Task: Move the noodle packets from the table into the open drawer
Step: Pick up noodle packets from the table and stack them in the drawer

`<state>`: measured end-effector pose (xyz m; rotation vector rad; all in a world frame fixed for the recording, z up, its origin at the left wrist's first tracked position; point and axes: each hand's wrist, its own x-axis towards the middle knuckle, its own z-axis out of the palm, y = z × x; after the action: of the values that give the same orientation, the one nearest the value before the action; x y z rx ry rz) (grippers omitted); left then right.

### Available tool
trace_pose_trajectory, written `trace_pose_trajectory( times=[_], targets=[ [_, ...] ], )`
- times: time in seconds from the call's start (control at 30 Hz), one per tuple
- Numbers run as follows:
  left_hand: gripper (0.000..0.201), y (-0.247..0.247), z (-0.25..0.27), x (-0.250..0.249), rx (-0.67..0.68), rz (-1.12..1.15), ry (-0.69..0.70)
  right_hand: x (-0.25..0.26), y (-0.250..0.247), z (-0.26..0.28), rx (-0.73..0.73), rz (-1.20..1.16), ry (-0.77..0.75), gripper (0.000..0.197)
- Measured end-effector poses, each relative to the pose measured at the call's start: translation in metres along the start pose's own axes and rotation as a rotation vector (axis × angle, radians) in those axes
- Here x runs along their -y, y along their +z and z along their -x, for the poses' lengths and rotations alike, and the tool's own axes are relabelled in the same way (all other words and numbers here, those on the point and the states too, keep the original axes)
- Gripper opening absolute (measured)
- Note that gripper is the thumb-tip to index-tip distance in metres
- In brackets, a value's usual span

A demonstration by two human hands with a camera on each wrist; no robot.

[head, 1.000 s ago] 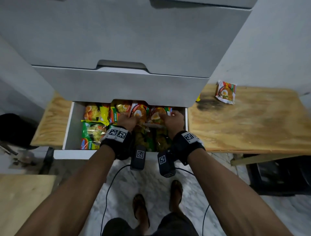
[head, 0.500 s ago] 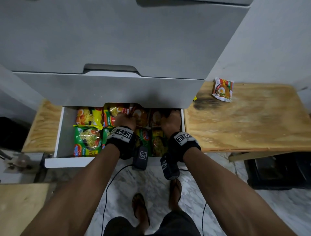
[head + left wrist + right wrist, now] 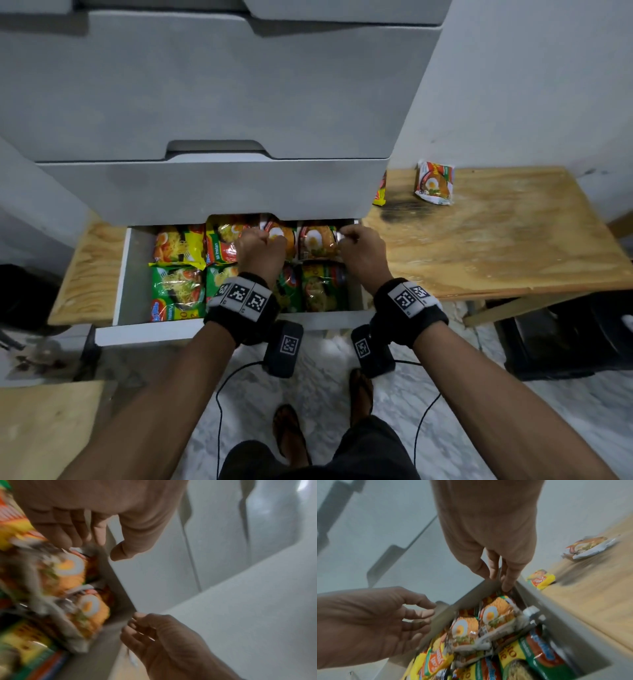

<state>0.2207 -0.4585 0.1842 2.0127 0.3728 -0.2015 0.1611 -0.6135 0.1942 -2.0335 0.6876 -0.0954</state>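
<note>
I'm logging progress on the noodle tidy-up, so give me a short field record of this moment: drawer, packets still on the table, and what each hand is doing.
drawer: open drawer, holding many noodle packets in rows
packets on table: white packet lying near the wall; yellow packet at the cabinet's edge, partly hidden
table: wooden table, to the right of the drawer
left hand: left hand over the back row, fingers loose, holding nothing
right hand: right hand at the drawer's right back corner, fingertips down among the packets, no clear grip

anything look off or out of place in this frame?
Two noodle packets remain on the wooden table: a white packet near the wall and a yellow packet half hidden behind the cabinet. A dark scorch-like stain marks the wood. Packets in the open drawer look orderly.
</note>
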Motion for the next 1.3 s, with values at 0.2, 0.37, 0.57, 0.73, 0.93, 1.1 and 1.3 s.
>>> trace_pose_trajectory(
  times=[0.2, 0.37, 0.57, 0.73, 0.93, 1.1, 1.3],
  targets=[
    [0.019, 0.06, 0.065, -0.041, 0.205, 0.077, 0.17, -0.031, -0.071, -0.025, -0.132, -0.105, 0.113, 0.028],
    [0.011, 0.147, 0.081, -0.085, 0.32, 0.004, 0.172, -0.077, -0.125, -0.087, -0.207, -0.085, 0.134, 0.026],
    [0.017, 0.254, 0.043, -0.128, 0.274, -0.168, 0.045, -0.115, -0.175, -0.17, -0.135, 0.021, 0.205, 0.021],
    [0.039, 0.315, -0.025, -0.129, 0.134, -0.28, -0.029, -0.152, -0.185, -0.238, -0.093, 0.067, 0.325, 0.054],
    [0.08, 0.342, -0.07, -0.107, -0.073, -0.468, -0.108, -0.179, -0.176, -0.292, -0.074, 0.086, 0.463, 0.076],
    [0.076, 0.353, -0.088, -0.105, -0.07, -0.611, -0.141, -0.19, -0.172, -0.314, 0.004, 0.113, 0.479, 0.085],
    [0.09, 0.354, -0.1, -0.104, 0.004, -0.723, -0.22, -0.194, -0.167, -0.324, 0.039, 0.167, 0.434, 0.08]
  ],
)
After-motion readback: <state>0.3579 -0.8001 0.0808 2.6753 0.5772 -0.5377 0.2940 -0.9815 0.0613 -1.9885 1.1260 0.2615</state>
